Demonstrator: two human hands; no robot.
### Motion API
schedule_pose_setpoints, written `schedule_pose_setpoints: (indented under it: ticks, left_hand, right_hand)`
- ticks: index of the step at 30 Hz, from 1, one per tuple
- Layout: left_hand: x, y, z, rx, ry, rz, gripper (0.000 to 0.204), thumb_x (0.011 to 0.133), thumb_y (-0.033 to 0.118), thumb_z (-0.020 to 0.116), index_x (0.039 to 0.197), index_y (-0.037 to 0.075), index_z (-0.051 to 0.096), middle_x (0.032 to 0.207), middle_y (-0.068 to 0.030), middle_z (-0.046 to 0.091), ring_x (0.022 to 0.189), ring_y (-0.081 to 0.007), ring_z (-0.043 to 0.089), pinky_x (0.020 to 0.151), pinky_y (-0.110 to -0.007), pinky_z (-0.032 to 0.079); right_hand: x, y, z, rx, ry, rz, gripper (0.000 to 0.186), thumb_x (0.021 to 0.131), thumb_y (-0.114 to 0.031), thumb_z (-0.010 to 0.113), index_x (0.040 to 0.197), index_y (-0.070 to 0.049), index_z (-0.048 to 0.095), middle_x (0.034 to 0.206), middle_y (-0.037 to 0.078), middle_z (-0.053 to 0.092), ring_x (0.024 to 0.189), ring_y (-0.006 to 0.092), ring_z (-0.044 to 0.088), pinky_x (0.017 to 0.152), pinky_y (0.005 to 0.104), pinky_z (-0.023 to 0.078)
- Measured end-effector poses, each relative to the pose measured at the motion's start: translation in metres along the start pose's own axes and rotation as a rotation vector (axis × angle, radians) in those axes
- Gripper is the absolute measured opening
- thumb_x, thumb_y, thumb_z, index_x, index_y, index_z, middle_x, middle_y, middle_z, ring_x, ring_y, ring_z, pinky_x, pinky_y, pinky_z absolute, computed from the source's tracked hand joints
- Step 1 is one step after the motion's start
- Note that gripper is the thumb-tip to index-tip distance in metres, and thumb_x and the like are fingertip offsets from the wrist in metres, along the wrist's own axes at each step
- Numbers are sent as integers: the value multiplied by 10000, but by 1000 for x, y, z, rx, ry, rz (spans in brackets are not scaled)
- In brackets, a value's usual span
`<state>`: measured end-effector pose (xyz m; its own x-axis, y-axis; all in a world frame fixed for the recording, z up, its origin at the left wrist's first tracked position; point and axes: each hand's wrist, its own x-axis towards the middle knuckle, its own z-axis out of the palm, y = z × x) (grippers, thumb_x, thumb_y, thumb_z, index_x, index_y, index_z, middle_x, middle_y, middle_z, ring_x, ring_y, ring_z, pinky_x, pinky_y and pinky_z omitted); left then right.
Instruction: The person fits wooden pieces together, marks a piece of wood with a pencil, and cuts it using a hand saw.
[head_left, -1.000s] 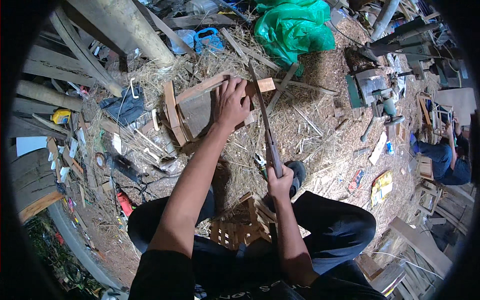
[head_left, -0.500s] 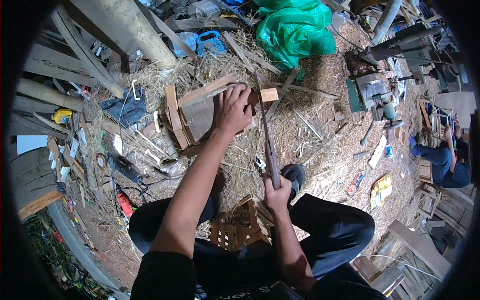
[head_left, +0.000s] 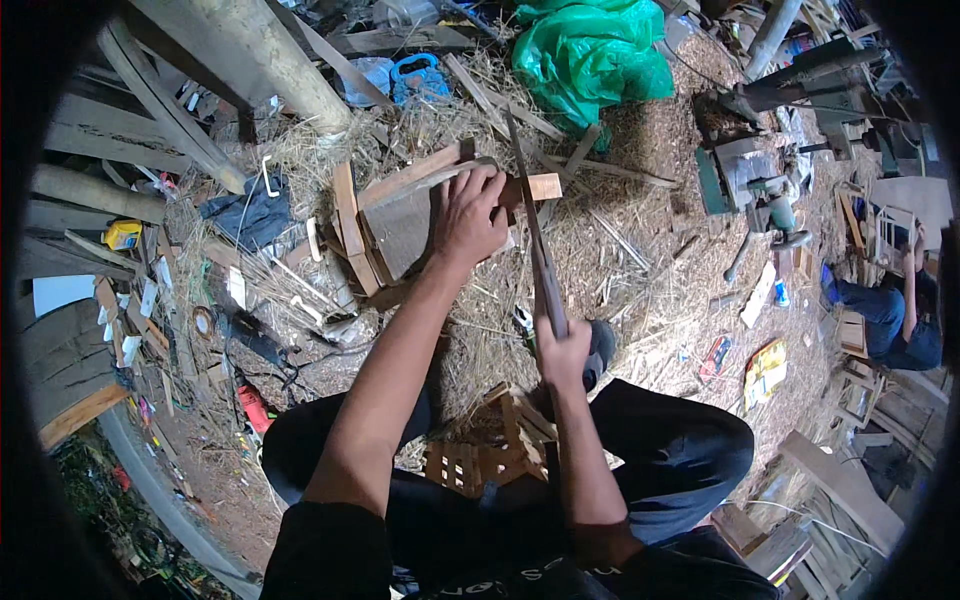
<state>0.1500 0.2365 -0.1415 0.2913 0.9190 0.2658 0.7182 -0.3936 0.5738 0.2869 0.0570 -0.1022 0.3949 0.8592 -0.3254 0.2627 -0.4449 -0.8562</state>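
Observation:
My left hand (head_left: 470,215) presses down with curled fingers on a short wooden piece (head_left: 542,186), which lies across a grey board (head_left: 398,225) framed by lighter wood strips (head_left: 352,225) on the straw-strewn ground. The piece's light end sticks out past my hand to the right. My right hand (head_left: 562,352) is closed round the handle of a long saw (head_left: 543,270), slightly blurred, whose narrow blade points away from me and crosses the piece just right of my left fingers. Below, between my legs, is a slatted wooden object (head_left: 470,462).
A green plastic bag (head_left: 592,60) lies beyond the board; a metal machine (head_left: 760,195) stands at right. Another person (head_left: 895,325) sits at far right with a wooden frame. A red power tool (head_left: 252,405), cables and scrap wood lie at left. A yellow packet (head_left: 764,372) lies right of my leg.
My right hand and the saw first moved toward my body, then back away from me along the blade's line. My left hand has stayed on the wood, shifting only slightly.

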Motion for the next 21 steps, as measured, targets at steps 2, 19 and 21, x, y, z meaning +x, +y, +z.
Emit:
schedule_pose_setpoints:
  ticks: [2,19,21]
  left_hand:
    - [1,6,2,-8,-6,-6,487,702,134,683,1170,32,590,1176,-95,525,1159,-296,469,985,-471,341]
    - [-3,-2,-13,27,-40,-9,494,714,88,671,1198,26,599,1180,-113,540,1137,-308,495,954,-443,378]
    - [6,7,-1,35,-38,16,485,712,100,674,1187,30,605,1172,-109,541,1139,-307,492,956,-433,380]
  right_hand:
    - [38,-21,16,107,16,30,271,842,-151,602,625,-11,522,524,-39,452,471,64,408,436,303,340]
    - [-36,34,6,44,71,-122,294,813,-142,616,570,-24,498,487,-32,422,459,72,413,440,299,351]
    - [-35,17,-13,156,66,-19,270,812,-106,600,573,-24,506,503,-47,433,472,56,429,439,283,349]
